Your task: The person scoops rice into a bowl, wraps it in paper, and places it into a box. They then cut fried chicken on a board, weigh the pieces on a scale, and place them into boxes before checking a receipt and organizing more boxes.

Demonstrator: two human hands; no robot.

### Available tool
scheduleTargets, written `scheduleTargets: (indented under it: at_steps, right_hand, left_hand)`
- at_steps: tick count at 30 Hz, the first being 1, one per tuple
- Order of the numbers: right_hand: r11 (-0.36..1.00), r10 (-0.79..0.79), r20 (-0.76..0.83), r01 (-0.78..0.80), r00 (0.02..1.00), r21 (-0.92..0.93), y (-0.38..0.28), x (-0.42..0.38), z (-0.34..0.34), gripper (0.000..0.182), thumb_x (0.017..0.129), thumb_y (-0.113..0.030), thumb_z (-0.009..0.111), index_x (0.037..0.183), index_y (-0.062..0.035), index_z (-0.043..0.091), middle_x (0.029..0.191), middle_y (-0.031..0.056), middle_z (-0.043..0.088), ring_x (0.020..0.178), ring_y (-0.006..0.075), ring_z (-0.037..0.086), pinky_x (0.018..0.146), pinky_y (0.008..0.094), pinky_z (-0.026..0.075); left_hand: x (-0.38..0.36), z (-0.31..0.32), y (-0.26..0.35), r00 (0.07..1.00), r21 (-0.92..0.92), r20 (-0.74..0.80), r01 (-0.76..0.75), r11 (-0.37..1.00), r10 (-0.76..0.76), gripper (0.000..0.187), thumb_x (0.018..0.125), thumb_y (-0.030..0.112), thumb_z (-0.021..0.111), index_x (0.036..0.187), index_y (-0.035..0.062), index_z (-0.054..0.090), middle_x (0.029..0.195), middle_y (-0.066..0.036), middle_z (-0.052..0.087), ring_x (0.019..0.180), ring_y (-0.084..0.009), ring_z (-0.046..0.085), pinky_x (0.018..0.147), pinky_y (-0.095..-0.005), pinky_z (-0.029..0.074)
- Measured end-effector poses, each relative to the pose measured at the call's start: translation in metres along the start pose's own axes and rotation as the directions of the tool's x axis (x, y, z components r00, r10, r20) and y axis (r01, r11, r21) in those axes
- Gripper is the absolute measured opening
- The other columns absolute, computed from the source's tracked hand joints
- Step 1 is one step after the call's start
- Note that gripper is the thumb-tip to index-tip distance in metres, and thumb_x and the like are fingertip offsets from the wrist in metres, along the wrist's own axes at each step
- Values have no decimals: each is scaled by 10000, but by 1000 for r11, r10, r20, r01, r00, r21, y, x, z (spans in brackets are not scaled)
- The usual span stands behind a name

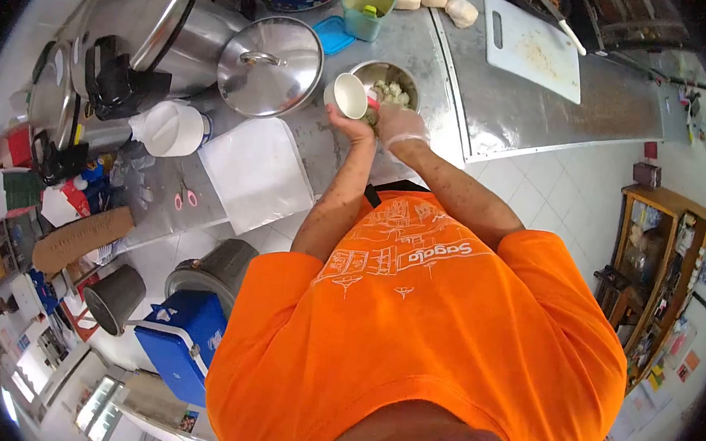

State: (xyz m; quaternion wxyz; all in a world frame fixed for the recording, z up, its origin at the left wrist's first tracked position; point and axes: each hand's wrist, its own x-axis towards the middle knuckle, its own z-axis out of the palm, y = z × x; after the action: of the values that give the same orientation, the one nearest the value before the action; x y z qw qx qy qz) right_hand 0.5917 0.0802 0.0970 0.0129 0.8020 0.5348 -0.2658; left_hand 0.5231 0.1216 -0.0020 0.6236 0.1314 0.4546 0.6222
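Observation:
My left hand (352,126) is wrapped round a white paper cup (348,96), tilted with its open mouth toward the bowl. The inside of the cup that shows is pale and bare. Beside it, my right hand (402,126), in a clear plastic glove, is closed at the near rim of a metal bowl (416,83). A small red utensil (372,103) pokes out from its fingers toward the cup; the rest is hidden. Whitish-green chunks of food (392,92) lie in the bowl.
Left of the bowl are a steel lid (286,70), large pots (141,17), stacked white cups (171,130) and white sheets (259,172). Pink-handled scissors (185,199) lie farther left. Beyond stand a green container (365,14), wrapped pale pieces (461,12) and a cutting board (536,52).

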Motion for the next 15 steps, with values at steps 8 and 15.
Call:
scheduleTargets:
  at_steps: [8,15]
  right_hand:
    - [756,-484,417,608,769,-242,54,83,-6,287,825,-298,583,891,-35,676,983,222,649,879,349,647,778,400,513]
    - [997,-58,88,61,994,-37,64,74,-45,317,843,-284,489,890,-38,682,925,201,661,875,353,640,765,431,504]
  left_hand:
    - [-5,-3,23,998,-98,56,7,995,-1,656,902,556,226,1262,70,480,1258,-84,528,1183,-248,484,1000,-397,363]
    - [-2,-14,42,998,11,47,-51,999,51,638,902,567,264,1297,101,449,1309,-77,484,1239,-237,428,1039,-392,308]
